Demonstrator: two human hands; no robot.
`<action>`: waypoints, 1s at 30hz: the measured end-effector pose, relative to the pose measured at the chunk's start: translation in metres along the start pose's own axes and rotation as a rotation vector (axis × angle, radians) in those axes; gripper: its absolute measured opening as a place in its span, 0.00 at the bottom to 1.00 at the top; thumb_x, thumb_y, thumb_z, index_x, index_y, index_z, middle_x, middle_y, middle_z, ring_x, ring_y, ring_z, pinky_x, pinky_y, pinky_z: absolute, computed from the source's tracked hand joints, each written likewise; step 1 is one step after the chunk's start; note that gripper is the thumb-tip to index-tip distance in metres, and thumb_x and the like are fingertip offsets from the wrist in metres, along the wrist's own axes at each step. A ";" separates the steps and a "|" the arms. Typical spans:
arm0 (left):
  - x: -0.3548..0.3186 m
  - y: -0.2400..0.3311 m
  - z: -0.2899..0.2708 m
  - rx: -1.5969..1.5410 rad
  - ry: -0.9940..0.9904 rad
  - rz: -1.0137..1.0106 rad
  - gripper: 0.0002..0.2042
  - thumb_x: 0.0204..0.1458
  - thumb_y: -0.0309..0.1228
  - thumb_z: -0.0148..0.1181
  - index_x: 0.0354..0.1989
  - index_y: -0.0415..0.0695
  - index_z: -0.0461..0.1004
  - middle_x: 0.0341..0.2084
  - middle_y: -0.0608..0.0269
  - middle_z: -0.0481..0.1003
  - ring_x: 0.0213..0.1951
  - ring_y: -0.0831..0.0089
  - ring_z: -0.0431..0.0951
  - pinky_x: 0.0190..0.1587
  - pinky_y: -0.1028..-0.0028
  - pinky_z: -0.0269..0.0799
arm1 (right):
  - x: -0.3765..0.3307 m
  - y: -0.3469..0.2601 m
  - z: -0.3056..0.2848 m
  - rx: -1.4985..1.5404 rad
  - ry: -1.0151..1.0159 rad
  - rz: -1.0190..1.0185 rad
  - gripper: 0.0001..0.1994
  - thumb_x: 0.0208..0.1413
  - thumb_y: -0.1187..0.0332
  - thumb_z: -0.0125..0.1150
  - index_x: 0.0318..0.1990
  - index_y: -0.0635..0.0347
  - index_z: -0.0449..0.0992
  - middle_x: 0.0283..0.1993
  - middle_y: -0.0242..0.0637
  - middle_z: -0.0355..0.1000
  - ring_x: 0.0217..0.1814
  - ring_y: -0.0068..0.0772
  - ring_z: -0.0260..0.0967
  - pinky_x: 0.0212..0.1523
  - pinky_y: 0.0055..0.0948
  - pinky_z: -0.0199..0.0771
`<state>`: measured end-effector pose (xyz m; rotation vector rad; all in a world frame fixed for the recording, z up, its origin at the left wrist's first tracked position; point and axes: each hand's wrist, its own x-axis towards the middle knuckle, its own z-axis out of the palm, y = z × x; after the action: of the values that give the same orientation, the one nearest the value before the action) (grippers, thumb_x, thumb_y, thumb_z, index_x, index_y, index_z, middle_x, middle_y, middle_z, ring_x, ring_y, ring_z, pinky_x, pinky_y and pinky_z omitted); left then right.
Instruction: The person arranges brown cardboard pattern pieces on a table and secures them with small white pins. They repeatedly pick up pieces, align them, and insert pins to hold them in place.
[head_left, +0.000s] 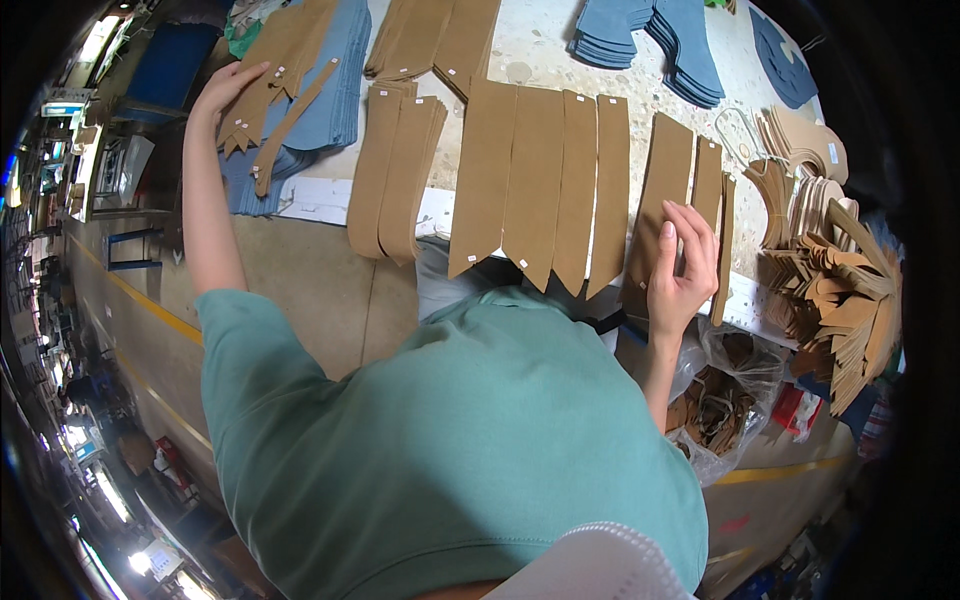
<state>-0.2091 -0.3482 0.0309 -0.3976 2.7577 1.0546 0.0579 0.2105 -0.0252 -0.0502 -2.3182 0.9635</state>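
My left hand (228,88) reaches to the far left, its fingers stretched out and resting on brown cut panels (285,45) with small white labels. Beneath these lies a stack of blue panels (343,85). A narrow brown strip (300,118) slants across the blue stack beside that hand. On the right, my right hand (685,262) is over a brown strip (655,165) near the table's front edge, with fingers half bent, thumb apart and nothing visible in them. Wide brown panels with pointed ends (530,180) lie side by side between my hands, overhanging the edge.
Stacked brown strips (395,170) overhang the white table (535,45). Blue cut pieces (690,50) lie at the back. Bundles of tan pieces (845,290) crowd the right end. Below them hangs or stands a clear plastic bag (765,370) of brown scraps.
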 end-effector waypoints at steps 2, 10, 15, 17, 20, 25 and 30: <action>0.008 -0.011 -0.006 -0.248 -0.121 0.018 0.24 0.54 0.46 0.65 0.51 0.39 0.75 0.41 0.60 0.79 0.41 0.77 0.78 0.43 0.75 0.73 | -0.002 0.002 0.000 -0.002 -0.011 0.014 0.08 0.57 0.74 0.60 0.43 0.59 0.82 0.43 0.37 0.77 0.53 0.39 0.72 0.55 0.35 0.70; -0.014 0.006 -0.055 -0.907 0.110 0.010 0.19 0.58 0.39 0.60 0.54 0.41 0.74 0.44 0.64 0.79 0.41 0.74 0.79 0.46 0.72 0.75 | -0.001 0.004 -0.005 -0.009 0.021 -0.022 0.08 0.57 0.74 0.60 0.42 0.59 0.82 0.43 0.37 0.77 0.50 0.37 0.73 0.53 0.34 0.70; -0.111 0.063 -0.049 -1.150 -0.361 0.546 0.21 0.64 0.33 0.47 0.62 0.34 0.64 0.54 0.55 0.72 0.47 0.72 0.75 0.49 0.74 0.73 | -0.001 0.004 -0.015 0.005 0.045 -0.007 0.08 0.57 0.75 0.60 0.42 0.60 0.82 0.43 0.38 0.78 0.49 0.36 0.74 0.52 0.33 0.70; -0.146 0.081 -0.015 -1.399 -0.754 0.680 0.22 0.65 0.31 0.45 0.65 0.33 0.59 0.59 0.49 0.67 0.49 0.68 0.74 0.49 0.71 0.75 | 0.000 0.004 -0.014 0.046 0.038 0.010 0.08 0.58 0.75 0.59 0.42 0.60 0.82 0.43 0.38 0.78 0.48 0.36 0.74 0.52 0.32 0.70; -0.196 0.094 0.063 -1.329 -0.450 0.563 0.23 0.64 0.33 0.46 0.64 0.32 0.58 0.49 0.46 0.73 0.40 0.67 0.78 0.44 0.72 0.78 | 0.005 0.003 -0.008 0.120 0.029 0.038 0.08 0.58 0.75 0.59 0.42 0.61 0.82 0.42 0.39 0.78 0.48 0.34 0.74 0.52 0.31 0.70; -0.196 0.144 0.162 -1.348 -0.764 0.305 0.20 0.66 0.32 0.43 0.57 0.25 0.63 0.46 0.41 0.75 0.44 0.65 0.78 0.43 0.68 0.79 | 0.016 -0.001 0.001 0.189 -0.034 0.055 0.08 0.58 0.73 0.60 0.42 0.60 0.82 0.42 0.38 0.78 0.48 0.32 0.74 0.51 0.29 0.71; -0.213 0.164 0.209 -1.460 -0.917 0.335 0.22 0.67 0.35 0.39 0.60 0.27 0.61 0.52 0.40 0.71 0.49 0.61 0.78 0.49 0.66 0.80 | 0.014 -0.006 0.007 0.254 -0.102 0.091 0.08 0.58 0.74 0.60 0.42 0.60 0.82 0.41 0.38 0.78 0.43 0.30 0.75 0.47 0.26 0.73</action>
<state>-0.0441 -0.0497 0.0320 0.3755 0.9363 2.3552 0.0439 0.2052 -0.0172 -0.0021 -2.2826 1.3272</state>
